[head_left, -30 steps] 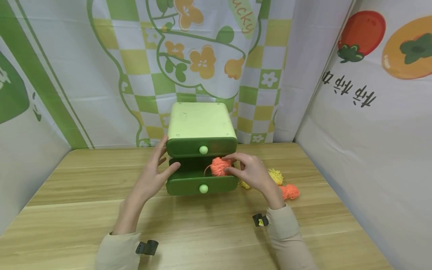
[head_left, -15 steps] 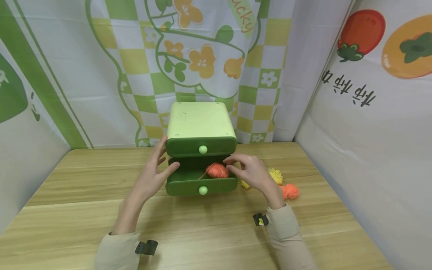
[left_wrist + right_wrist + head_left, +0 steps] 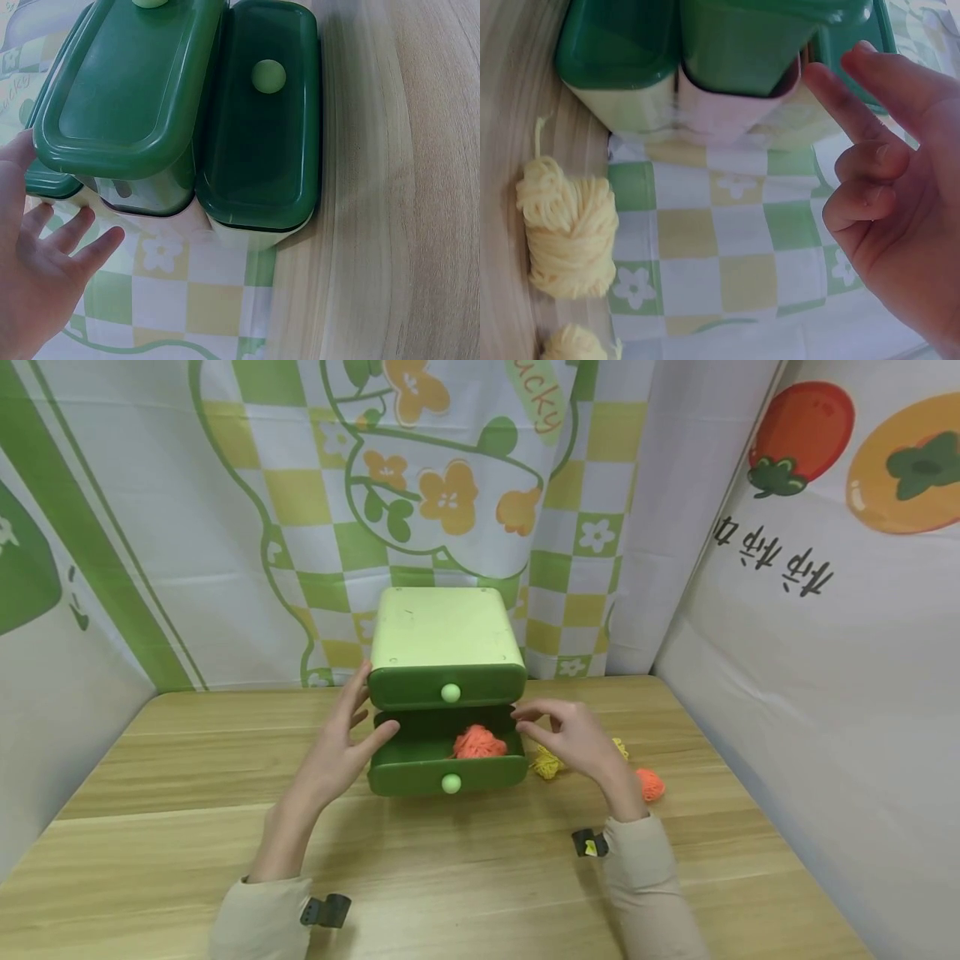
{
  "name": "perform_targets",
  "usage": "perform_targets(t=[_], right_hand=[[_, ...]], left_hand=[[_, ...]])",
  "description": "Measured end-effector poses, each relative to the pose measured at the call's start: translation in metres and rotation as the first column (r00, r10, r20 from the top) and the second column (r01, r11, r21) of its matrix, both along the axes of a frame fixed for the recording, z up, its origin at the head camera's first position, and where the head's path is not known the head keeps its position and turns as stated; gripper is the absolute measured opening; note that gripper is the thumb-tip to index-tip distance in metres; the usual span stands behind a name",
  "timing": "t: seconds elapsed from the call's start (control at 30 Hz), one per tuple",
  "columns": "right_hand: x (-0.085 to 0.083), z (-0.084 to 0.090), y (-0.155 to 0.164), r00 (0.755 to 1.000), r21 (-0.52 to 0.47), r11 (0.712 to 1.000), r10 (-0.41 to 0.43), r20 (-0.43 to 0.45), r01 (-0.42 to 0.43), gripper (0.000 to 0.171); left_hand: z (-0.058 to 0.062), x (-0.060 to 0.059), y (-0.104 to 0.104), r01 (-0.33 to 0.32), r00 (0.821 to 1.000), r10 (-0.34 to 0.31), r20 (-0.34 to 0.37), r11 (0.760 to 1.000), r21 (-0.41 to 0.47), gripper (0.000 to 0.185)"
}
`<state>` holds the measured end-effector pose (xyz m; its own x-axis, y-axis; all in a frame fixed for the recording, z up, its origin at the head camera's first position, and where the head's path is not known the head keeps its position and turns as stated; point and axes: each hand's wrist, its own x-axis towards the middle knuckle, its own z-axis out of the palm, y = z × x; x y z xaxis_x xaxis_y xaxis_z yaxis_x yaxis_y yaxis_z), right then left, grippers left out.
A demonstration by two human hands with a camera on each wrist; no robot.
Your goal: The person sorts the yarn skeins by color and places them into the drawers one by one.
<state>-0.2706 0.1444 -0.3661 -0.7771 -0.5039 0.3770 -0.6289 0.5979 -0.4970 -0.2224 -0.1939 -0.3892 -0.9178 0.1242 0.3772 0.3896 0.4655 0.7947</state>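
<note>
A small cabinet point(image 3: 448, 627) with a pale green top and green drawers stands near the table's back edge. Its middle drawer point(image 3: 412, 777) is pulled out, with an orange ball of yarn point(image 3: 478, 743) lying in the right half. My left hand point(image 3: 333, 756) is spread at the cabinet's left side, holding nothing; whether a fingertip touches it I cannot tell. At the drawer's right side hovers my right hand point(image 3: 573, 742), empty, its thumb and index finger apart and other fingers loosely bent. In the left wrist view the bottom drawer point(image 3: 259, 142) is pushed in.
Right of the cabinet lie a yellow ball of yarn point(image 3: 547, 763), another yellow one point(image 3: 620, 748) partly hidden behind my right hand, and an orange one point(image 3: 651, 785). A patterned curtain point(image 3: 300, 527) hangs behind the wooden table point(image 3: 450, 877).
My right hand has let go of the orange yarn ball, which settled lower in the drawer, and has drawn back to the right. The left hand has stayed put.
</note>
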Motion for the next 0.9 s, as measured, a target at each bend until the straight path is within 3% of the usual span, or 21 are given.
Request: perform_targets(t=[0.23, 0.47, 0.9], right_hand=[[-0.002, 0.002, 0.017, 0.999, -0.006, 1.0, -0.028, 0.039, 0.028, 0.023], [-0.002, 0.004, 0.038, 0.99, 0.019, 1.0, -0.024, 0.139, 0.022, 0.021], [-0.007, 0.0, 0.062, 0.979, 0.079, 0.996, -0.049, 0.198, 0.034, 0.028]], left_hand=[[0.0, 0.001, 0.001, 0.0, 1.0, 0.0, 0.016, 1.0, 0.008, 0.086], [0.001, 0.001, 0.001, 0.004, 1.0, -0.004, 0.018, 1.0, 0.015, 0.085], [0.0, 0.001, 0.001, 0.007, 1.0, -0.007, 0.001, 1.0, 0.01, 0.086]])
